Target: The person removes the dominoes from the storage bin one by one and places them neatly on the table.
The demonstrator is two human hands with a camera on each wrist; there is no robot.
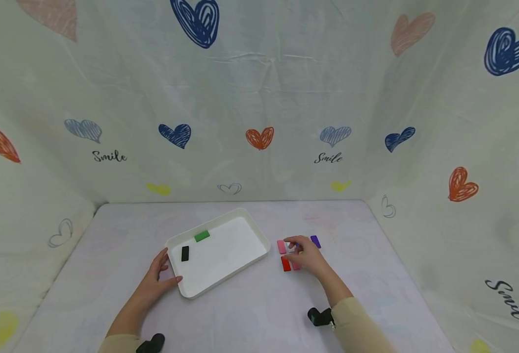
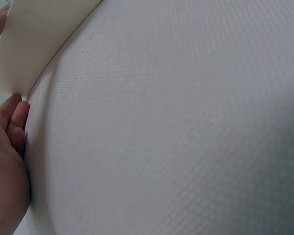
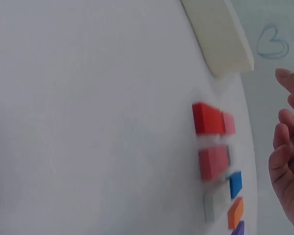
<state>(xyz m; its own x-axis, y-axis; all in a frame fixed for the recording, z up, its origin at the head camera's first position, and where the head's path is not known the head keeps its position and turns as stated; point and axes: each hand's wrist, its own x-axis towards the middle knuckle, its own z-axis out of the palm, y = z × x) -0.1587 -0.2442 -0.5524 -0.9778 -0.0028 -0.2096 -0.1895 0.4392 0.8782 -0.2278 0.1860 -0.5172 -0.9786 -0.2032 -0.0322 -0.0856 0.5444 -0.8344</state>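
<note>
My left hand holds the left end of a white tray, its thumb at the near corner and the fingers along the outer side. In the left wrist view, fingertips meet the tray's outer wall. Inside the tray lie a green block and a black block. My right hand hovers over a group of coloured blocks, thumb and fingers apart with nothing between them. Around it are a red block, a rose block, a white block and a pink block.
Blue, orange and purple blocks are in the same group, right of the tray. Each wrist wears a black camera. A curtain printed with hearts rises behind and beside the white table.
</note>
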